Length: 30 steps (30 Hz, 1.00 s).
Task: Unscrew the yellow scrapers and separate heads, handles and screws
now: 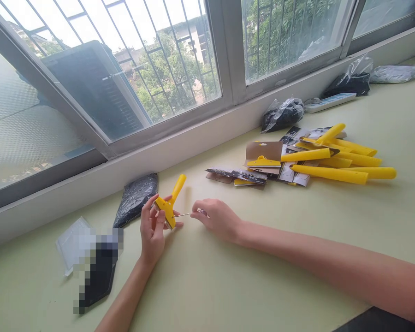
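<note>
My left hand point(153, 233) is closed around the head of a yellow scraper point(166, 210), whose short handle points up and away from me. In my right hand point(217, 218) is a screwdriver point(183, 215), pinched by its handle. Its thin metal shaft runs left and the tip meets the yellow head near its right edge. Whether a screw sits under the tip is too small to tell. Most of the screwdriver's handle is hidden by my fingers.
Yellow handles point(332, 173) and carded scraper heads point(263, 161) lie heaped at the right. A black packet point(137, 196), a clear plastic tray point(74, 242) and a partly blurred dark object point(102, 272) lie left. Bagged black items point(284, 114) sit along the window wall.
</note>
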Each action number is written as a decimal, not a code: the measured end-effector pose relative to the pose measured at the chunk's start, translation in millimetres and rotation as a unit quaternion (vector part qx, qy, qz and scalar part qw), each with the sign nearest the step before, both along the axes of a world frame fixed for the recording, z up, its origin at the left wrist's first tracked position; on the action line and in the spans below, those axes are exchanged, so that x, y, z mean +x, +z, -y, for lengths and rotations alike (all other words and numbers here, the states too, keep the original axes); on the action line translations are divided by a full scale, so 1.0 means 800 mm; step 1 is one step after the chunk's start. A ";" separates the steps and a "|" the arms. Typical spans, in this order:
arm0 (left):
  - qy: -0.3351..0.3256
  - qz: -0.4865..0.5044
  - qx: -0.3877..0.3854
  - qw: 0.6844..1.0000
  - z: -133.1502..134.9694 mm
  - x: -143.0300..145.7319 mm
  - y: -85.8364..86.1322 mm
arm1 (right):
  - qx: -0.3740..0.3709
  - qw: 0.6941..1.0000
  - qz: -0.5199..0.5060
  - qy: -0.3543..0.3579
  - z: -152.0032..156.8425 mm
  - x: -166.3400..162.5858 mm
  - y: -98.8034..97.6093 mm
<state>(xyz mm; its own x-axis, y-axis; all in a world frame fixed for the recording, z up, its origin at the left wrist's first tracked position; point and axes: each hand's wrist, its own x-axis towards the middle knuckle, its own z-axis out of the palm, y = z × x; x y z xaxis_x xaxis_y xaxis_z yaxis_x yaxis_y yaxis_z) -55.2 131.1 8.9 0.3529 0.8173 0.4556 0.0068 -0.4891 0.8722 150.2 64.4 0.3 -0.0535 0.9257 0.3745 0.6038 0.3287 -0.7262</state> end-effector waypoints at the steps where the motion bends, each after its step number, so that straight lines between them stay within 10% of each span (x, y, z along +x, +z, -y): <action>1: -0.003 0.001 -0.002 1.000 0.000 0.000 0.000 | 0.006 1.000 -0.001 0.001 0.000 -0.001 0.001; 30: -0.039 0.000 -0.006 0.999 -0.001 0.000 -0.002 | 0.035 0.996 -0.085 0.016 -0.004 -0.002 -0.003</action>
